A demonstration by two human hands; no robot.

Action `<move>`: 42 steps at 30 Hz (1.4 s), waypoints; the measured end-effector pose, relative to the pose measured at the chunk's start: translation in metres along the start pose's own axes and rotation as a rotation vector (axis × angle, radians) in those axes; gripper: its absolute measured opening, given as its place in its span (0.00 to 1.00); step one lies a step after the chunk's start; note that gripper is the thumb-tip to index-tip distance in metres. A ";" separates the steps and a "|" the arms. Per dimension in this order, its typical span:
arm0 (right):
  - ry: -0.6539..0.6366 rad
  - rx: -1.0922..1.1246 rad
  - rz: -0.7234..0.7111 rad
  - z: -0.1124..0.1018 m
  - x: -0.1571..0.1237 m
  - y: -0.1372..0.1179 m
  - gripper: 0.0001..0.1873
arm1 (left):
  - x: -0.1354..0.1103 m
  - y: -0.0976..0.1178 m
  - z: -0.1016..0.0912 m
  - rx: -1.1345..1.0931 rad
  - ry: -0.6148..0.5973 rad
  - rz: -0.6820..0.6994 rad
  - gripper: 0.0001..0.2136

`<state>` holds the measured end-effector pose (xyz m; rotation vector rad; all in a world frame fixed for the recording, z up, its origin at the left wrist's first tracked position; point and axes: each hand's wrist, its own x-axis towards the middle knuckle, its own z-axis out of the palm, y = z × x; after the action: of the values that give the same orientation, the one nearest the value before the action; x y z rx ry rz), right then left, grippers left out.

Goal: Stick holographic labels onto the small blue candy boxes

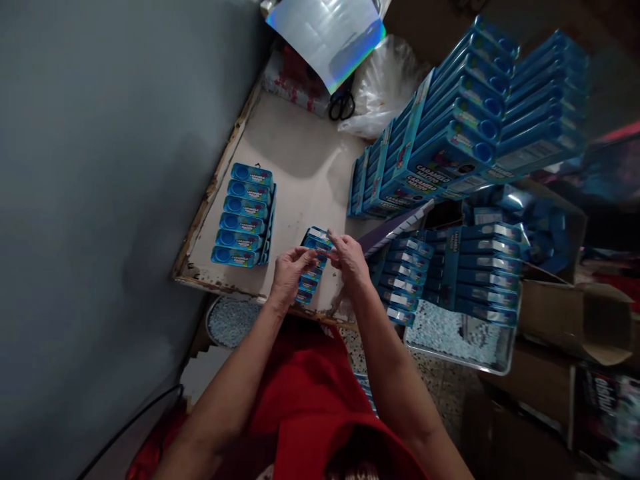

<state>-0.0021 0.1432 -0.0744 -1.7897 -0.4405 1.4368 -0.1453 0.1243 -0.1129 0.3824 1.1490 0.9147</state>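
Observation:
My left hand (289, 272) is closed in a pinch, its fingertips meeting those of my right hand (351, 259). The right hand is pinched too; whatever lies between the fingers is too small to make out. Both hands are over a short row of small blue boxes (307, 285) at the table's front edge, partly hidden by the fingers. A white patch (319, 233) shows on the farthest box of that row. To the left, another row of blue boxes (244, 208) printed "Caramelo" lies on the pale worn table (295, 167).
Tall stacks of blue boxes (450, 143) stand at the right. More boxes (475, 267) sit above a metal tray (457, 337) of small pale pieces. A silvery sheet (330, 37), black scissors (342, 105) and a plastic bag (387, 80) are at the back. A grey wall (100, 200) borders the left.

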 end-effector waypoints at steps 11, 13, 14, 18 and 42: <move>0.233 0.024 -0.252 0.001 0.018 0.056 0.21 | 0.055 0.000 -0.026 0.897 0.173 0.352 0.09; 0.271 -0.047 -0.296 0.009 0.028 0.060 0.18 | 0.063 0.000 -0.025 1.006 0.219 0.401 0.08; 0.285 -0.082 -0.307 0.011 0.032 0.061 0.17 | 0.066 -0.001 -0.024 1.034 0.231 0.406 0.07; 0.333 -0.193 -0.302 0.014 0.041 0.065 0.15 | 0.074 -0.004 -0.025 1.031 0.249 0.349 0.07; 0.138 -0.589 -0.279 -0.005 -0.022 0.067 0.08 | 0.056 0.008 0.036 1.093 0.175 0.716 0.09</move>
<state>-0.0173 0.0843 -0.1095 -2.1543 -1.0795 1.0405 -0.1102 0.1798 -0.1273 1.7077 1.6513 0.8445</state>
